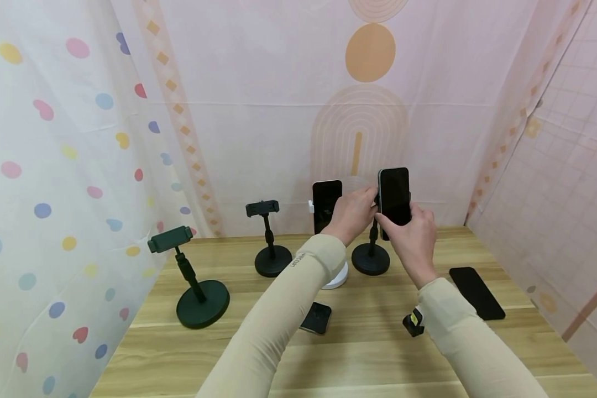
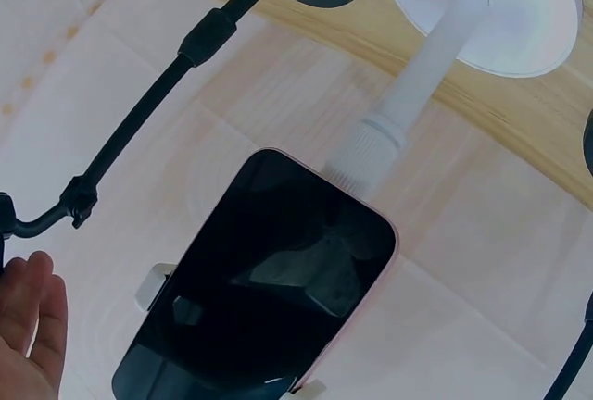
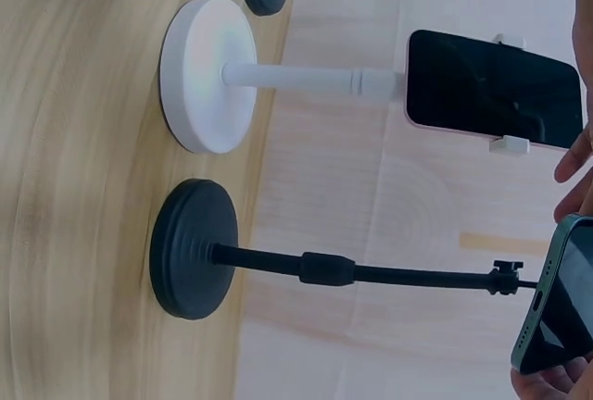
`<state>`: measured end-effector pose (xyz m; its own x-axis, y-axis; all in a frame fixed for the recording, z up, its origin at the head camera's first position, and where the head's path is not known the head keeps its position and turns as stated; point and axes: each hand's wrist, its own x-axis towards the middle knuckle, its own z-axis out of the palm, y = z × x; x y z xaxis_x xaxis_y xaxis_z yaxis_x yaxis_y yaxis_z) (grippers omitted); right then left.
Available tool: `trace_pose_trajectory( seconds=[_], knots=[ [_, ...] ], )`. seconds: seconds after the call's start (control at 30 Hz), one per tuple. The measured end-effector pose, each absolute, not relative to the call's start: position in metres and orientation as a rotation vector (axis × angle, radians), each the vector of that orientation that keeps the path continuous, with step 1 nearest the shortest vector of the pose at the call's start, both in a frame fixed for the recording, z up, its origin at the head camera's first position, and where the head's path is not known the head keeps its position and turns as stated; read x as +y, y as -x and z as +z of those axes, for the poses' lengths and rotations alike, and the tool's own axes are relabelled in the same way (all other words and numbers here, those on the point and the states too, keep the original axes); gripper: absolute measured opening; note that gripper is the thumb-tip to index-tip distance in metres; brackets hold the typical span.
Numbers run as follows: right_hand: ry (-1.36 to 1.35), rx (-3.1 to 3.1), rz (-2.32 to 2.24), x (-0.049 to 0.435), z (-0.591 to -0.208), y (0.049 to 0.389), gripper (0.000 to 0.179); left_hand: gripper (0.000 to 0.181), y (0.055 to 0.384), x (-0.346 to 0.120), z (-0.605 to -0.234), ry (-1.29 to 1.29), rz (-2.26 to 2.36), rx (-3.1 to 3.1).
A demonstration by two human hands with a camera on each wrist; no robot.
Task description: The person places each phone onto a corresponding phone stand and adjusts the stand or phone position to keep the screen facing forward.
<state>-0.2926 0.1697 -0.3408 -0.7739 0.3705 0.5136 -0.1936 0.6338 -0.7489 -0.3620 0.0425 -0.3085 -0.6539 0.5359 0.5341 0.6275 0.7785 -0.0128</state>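
Note:
My right hand (image 1: 418,243) grips a smartphone (image 1: 394,194) with a green edge, thumb at its lower left. The phone stands upright at the head of a black phone stand (image 1: 371,258), whose clamp is mostly hidden behind it. My left hand (image 1: 352,215) holds the stand's clamp at the phone's left side; its fingertips are partly hidden. In the left wrist view, the left fingers (image 2: 32,312) curl beside the stand's black joint. Just left, a white phone stand (image 3: 208,76) carries another dark-screened smartphone (image 3: 491,87).
A dark green phone stand (image 1: 203,304) and a second black phone stand (image 1: 272,260) stand at the left. One phone (image 1: 317,318) lies near the middle, another (image 1: 476,293) at the right. A small black object (image 1: 413,323) shows by the right cuff. Patterned curtains (image 1: 258,138) enclose the table.

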Motion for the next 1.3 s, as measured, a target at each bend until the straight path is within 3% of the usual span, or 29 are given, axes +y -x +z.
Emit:
trace_pose_trajectory(
  seconds=[0.17,0.8,1.0,1.3],
  knots=[
    [0.137,-2.158,1.14,0.167,-0.344,0.292,0.066,0.017,0.361,0.041,-0.307,0.879,-0.241,-2.442],
    [0.164,-2.129,1.236,0.164,-0.347,0.294,0.057,0.011,0.367,0.036,-0.307,0.932,-0.268,-2.428],
    [0.223,-2.181,1.287,0.165,-0.349,0.298,0.065,0.012,0.368,0.035,-0.307,0.958,-0.269,-2.413],
    [0.2,-2.248,1.217,0.172,-0.352,0.304,0.059,0.012,0.368,0.033,-0.308,0.975,-0.278,-2.406]
  ],
)
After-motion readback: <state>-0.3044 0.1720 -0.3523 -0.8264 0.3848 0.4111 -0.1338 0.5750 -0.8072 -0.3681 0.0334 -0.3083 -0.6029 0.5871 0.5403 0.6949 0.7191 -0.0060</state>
